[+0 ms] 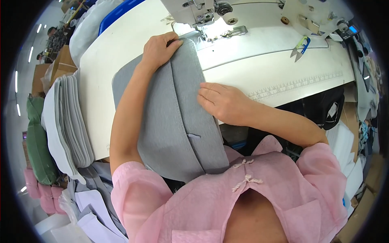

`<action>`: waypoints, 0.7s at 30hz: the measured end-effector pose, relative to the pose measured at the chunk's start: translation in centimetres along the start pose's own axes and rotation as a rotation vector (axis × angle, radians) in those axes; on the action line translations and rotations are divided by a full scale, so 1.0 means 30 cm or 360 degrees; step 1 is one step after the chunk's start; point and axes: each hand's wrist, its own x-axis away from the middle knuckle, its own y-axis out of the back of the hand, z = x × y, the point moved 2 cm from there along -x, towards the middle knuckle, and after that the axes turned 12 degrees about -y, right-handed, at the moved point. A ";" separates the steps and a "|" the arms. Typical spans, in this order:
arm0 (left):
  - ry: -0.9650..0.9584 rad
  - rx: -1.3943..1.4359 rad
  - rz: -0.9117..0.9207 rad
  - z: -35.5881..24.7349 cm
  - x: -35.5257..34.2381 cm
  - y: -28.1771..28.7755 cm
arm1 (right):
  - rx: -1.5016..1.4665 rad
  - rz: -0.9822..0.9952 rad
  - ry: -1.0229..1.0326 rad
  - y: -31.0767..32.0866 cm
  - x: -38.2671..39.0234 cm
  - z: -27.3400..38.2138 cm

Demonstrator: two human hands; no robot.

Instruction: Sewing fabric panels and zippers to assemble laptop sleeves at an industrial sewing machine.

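A grey fabric cover (162, 109) with rounded corners lies slanted across the front of the sewing table, its lower end against my pink top. A seam like a zipper runs down it, with a small pale pull tab (193, 136). At its far end, my left hand (162, 50) grips the edge, thumb and fingers closed, just left of the sewing machine's needle area (204, 35). My right hand (225, 103) pinches the cover's right edge about halfway down, with the fingers curled. Whether the far edge is under the presser foot, I cannot tell.
Thread snips (300, 48) and a small brown bobbin-like disc (285, 20) lie right on the white table (243, 60), which has a printed ruler scale. Left, a thick stack of grey pieces (69, 121) hangs over the edge. A blue bin (117, 16) stands far left.
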 end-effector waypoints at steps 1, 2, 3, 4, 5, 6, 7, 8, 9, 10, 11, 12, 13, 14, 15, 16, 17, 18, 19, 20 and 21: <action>0.0012 0.0001 -0.0009 -0.004 -0.002 0.000 | -0.0003 0.0008 0.0012 -0.004 0.000 -0.001; 0.0042 -0.0013 -0.0004 -0.008 -0.003 0.000 | 0.0009 -0.0019 0.0021 -0.005 0.000 -0.002; 0.0072 -0.0026 0.0000 -0.012 -0.003 -0.001 | 0.0022 -0.0046 0.0030 -0.005 -0.001 -0.003; 0.0085 -0.0027 -0.0015 -0.010 -0.001 -0.002 | 0.0021 -0.0037 0.0049 -0.001 -0.005 -0.001; 0.0113 -0.0021 -0.0016 -0.009 0.001 -0.003 | 0.0038 -0.0030 0.0028 0.006 -0.009 0.002; 0.0139 -0.0014 -0.0017 -0.008 0.005 -0.006 | 0.0055 -0.0023 0.0006 0.011 -0.011 0.004; 0.0151 -0.0013 -0.0036 -0.012 0.006 -0.011 | 0.0058 -0.0014 0.0026 0.013 -0.007 0.002; 0.0154 -0.0012 -0.0073 -0.018 0.006 -0.017 | 0.0055 -0.0014 0.0014 0.013 -0.001 -0.002; 0.0156 -0.0011 -0.0110 -0.025 0.003 -0.023 | 0.0052 -0.0015 0.0000 0.017 0.003 -0.007; 0.0165 -0.0007 -0.0109 -0.029 0.003 -0.031 | 0.0046 -0.0008 0.0002 0.023 0.010 -0.007; 0.0130 -0.0020 -0.0138 -0.037 -0.003 -0.039 | 0.0025 0.0100 -0.0060 0.034 0.022 -0.015; 0.0095 -0.0033 -0.0167 -0.046 -0.007 -0.046 | 0.0005 0.0208 -0.0121 0.040 0.033 -0.024; 0.0091 -0.0029 -0.0172 -0.057 -0.015 -0.053 | 0.0012 0.0211 -0.0121 0.050 0.044 -0.030; 0.0088 -0.0006 -0.0186 -0.068 -0.022 -0.059 | 0.0013 0.0180 -0.0125 0.058 0.053 -0.036; 0.0083 0.0017 -0.0202 -0.075 -0.027 -0.061 | 0.0015 0.0150 -0.0128 0.064 0.058 -0.039; 0.0086 0.0021 -0.0214 -0.081 -0.033 -0.062 | 0.0023 0.0157 -0.0120 0.069 0.062 -0.043; 0.0107 0.0037 -0.0179 -0.084 -0.042 -0.064 | 0.0032 0.0156 -0.0121 0.074 0.064 -0.048; 0.0129 0.0053 -0.0146 -0.086 -0.052 -0.065 | 0.0041 0.0156 -0.0120 0.078 0.066 -0.052; 0.0136 0.0052 -0.0161 -0.080 -0.053 -0.067 | 0.0046 0.0161 -0.0105 0.078 0.063 -0.053; 0.0121 0.0029 -0.0163 -0.075 -0.053 -0.071 | 0.0040 0.0172 -0.0106 0.077 0.059 -0.055; 0.0107 0.0006 -0.0165 -0.069 -0.055 -0.073 | 0.0035 0.0183 -0.0106 0.076 0.055 -0.057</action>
